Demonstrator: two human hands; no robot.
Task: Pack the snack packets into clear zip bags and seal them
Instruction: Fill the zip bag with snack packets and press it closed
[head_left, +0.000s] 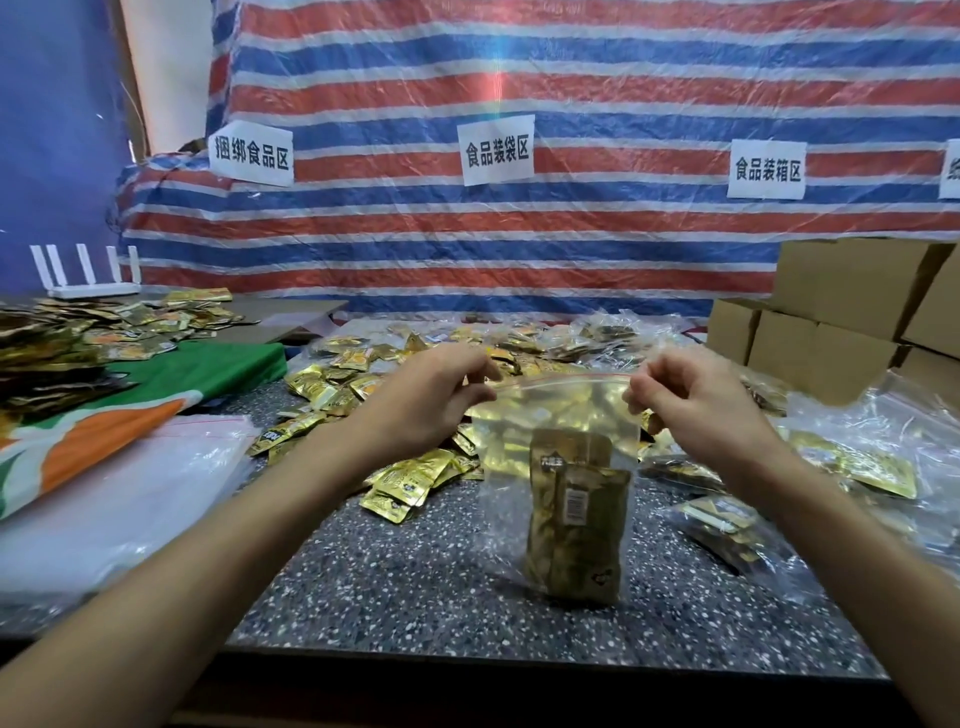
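Above the speckled table top (415, 571), a clear zip bag (561, 415) is held upright by its two upper corners. The left corner is pinched by the left hand (431, 395) and the right corner by the right hand (691, 400), with fingers curled onto the plastic at each end of the red-lined zip strip (561, 382). Gold snack packets (576, 530) are seen standing in the lower part of the bag. Whether the bag bottom touches the table cannot be told.

Filling is judged complete for this bag, and the sealing step is judged to be in hand. Whether the strip is partly closed cannot be told. For the next move, the strip is to be kept taut and level and pressed together along its full length.

Open table is available beneath the bag and toward the front edge (519, 654). Loose packets (405, 478) lie to the left and behind, filled bags (727, 525) to the right, and cardboard boxes (810, 332) well apart at far right.
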